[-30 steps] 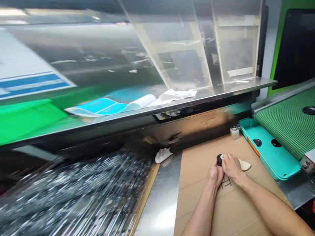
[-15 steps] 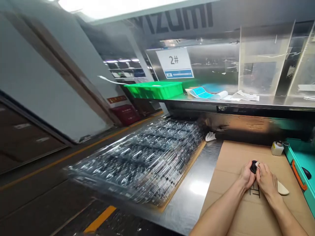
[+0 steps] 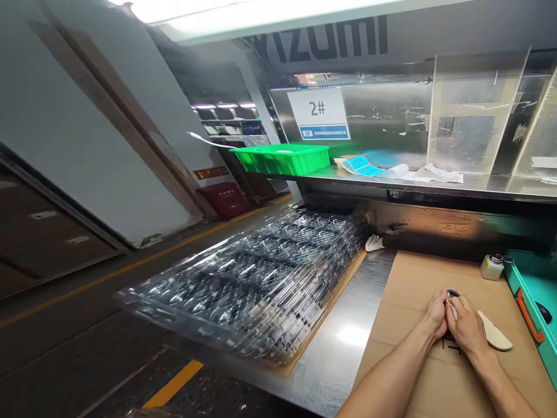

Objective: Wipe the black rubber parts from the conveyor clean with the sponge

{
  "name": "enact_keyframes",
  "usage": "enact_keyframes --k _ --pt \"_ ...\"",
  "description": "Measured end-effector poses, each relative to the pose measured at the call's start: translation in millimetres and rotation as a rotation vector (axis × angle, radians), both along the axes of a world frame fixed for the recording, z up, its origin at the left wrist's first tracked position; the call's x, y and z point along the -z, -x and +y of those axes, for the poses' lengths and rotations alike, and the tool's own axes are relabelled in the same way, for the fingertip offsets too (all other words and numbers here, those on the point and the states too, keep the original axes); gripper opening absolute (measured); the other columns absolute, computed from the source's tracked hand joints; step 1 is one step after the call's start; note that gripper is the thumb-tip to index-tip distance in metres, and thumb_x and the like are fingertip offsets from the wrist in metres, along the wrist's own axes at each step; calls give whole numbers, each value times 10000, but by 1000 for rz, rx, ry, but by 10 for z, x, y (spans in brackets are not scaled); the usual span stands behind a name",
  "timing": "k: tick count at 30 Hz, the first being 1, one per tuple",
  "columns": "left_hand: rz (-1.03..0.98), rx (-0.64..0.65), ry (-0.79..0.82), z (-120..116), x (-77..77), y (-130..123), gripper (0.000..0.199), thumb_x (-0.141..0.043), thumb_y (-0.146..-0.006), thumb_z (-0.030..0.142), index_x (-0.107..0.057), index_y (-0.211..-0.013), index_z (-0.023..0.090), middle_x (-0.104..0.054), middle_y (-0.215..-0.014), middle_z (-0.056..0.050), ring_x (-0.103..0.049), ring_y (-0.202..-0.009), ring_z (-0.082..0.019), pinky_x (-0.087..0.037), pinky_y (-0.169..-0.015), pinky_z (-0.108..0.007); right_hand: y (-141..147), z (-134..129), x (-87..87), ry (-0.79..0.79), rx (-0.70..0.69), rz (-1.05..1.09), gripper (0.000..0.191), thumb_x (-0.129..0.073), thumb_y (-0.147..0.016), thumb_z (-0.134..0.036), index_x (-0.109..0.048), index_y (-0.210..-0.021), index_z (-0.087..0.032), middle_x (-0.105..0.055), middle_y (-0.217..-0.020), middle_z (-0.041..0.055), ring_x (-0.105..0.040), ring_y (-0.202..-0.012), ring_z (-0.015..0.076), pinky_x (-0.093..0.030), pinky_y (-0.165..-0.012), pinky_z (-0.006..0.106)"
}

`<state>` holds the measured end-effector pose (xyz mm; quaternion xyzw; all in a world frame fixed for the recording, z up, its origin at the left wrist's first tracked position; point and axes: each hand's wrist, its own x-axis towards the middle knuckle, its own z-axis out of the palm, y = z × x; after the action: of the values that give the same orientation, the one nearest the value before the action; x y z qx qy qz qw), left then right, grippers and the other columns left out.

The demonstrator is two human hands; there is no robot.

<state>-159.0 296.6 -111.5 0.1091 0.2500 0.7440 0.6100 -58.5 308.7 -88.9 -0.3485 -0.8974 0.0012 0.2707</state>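
Note:
Over the cardboard sheet (image 3: 391, 331), my left hand (image 3: 436, 316) is closed on a small dark round part (image 3: 453, 292), whose upper edge shows above the fingers. My right hand (image 3: 466, 324) meets it from the right, with its fingers pressed together around a bit of white material (image 3: 454, 312) against the part. Most of the part is hidden behind the fingers. A flat cream-coloured piece (image 3: 496, 334) lies on the cardboard just right of my right hand.
Stacked clear plastic trays (image 3: 243, 278) stand left on the metal table (image 3: 343, 337). A small bottle (image 3: 492, 267) and a teal bin (image 3: 516, 278) with an orange handle are at the right. A green basket (image 3: 287, 159) sits on the shelf; a crumpled white scrap (image 3: 375, 243) lies below.
The view has shifted slightly. My right hand has moved closer over the dark part, and its fingers now cover more of the part.

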Motion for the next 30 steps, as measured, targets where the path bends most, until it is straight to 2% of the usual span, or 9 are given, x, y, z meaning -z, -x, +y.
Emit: enact_keyframes --k 6,10,11,14,19,24,30 --pt "-29 -56 17 -28 -56 22 264 -638 -887 366 -693 -871 108 -734 -918 -157 -689 -987 -258 -453 -1027 -391 -47 -23 -84 29 108 -49 223 -432 -987 -256 -645 -1030 -207 -642 -1014 84 -592 -922 216 -390 -792 316" --pt "-39 -29 91 -59 -77 81 291 -530 -951 355 -687 -877 122 -745 -932 -146 -695 -992 -255 -467 -1030 -409 -10 -84 -163 90 -62 -32 218 -433 -998 -249 -648 -978 -220 -630 -988 60 -568 -945 192 -378 -817 287" --pt "-47 -20 99 -66 -77 94 296 -509 -962 343 -688 -878 122 -745 -935 -142 -696 -986 -247 -471 -1030 -405 -3 -89 -178 99 -53 -29 221 -433 -1001 -251 -650 -978 -218 -628 -983 58 -563 -941 190 -374 -818 286" --pt "-45 -15 92 -82 -61 115 284 -480 -981 288 -693 -899 120 -743 -933 -115 -697 -947 -208 -482 -1030 -374 -9 -79 -202 111 96 -34 224 -434 -1005 -252 -651 -995 -197 -623 -974 67 -549 -926 195 -355 -820 295" --pt "-21 95 117 -103 -44 141 281 -455 -994 256 -694 -947 114 -741 -959 -114 -690 -985 -202 -499 -1022 -374 -76 -15 -244 144 -7 -95 203 -467 -1008 -291 -660 -1016 -229 -626 -1033 51 -535 -968 188 -328 -841 294" --pt "11 132 148 -143 -121 193 363 -438 -1007 342 -673 -1014 66 -698 -1165 -213 -678 -1092 -270 -540 -942 -400 -277 197 -294 170 311 -45 260 -419 -1028 -301 -663 -1049 -212 -626 -1003 69 -537 -944 203 -306 -804 320" --pt "7 122 147 -164 -192 270 333 -452 -996 355 -650 -1062 95 -653 -1276 -216 -655 -1163 -302 -552 -901 -396 -500 314 -397 173 489 -101 265 -463 -1000 -335 -661 -1105 -194 -626 -1081 134 -503 -1058 282 -314 -866 372"
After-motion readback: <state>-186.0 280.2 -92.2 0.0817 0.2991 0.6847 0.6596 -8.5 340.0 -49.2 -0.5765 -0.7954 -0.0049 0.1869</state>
